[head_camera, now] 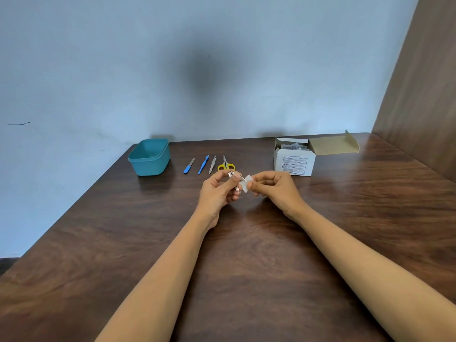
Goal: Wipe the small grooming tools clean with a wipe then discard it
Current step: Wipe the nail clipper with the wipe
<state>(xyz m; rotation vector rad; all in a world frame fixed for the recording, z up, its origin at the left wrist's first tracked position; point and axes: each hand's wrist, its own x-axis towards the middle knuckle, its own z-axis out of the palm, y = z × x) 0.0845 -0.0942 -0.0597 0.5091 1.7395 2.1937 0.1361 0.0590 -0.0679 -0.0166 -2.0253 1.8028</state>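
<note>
The desk (246, 267) carries the open box (294, 161) at the back on my right and the teal tub (149, 156) on my left, which I take to be where the wipe ends up. Between them my left hand (217, 191) pinches the clipper (233, 177) and my right hand (274, 187) pinches the wipe (245, 185) against its tip. So I'm mid-wiping. Behind lie the scissors (225, 165), tweezers (212, 164), blue tool (203, 164) and file (189, 166) — done or not, I can't tell. The discard is still to come.
</note>
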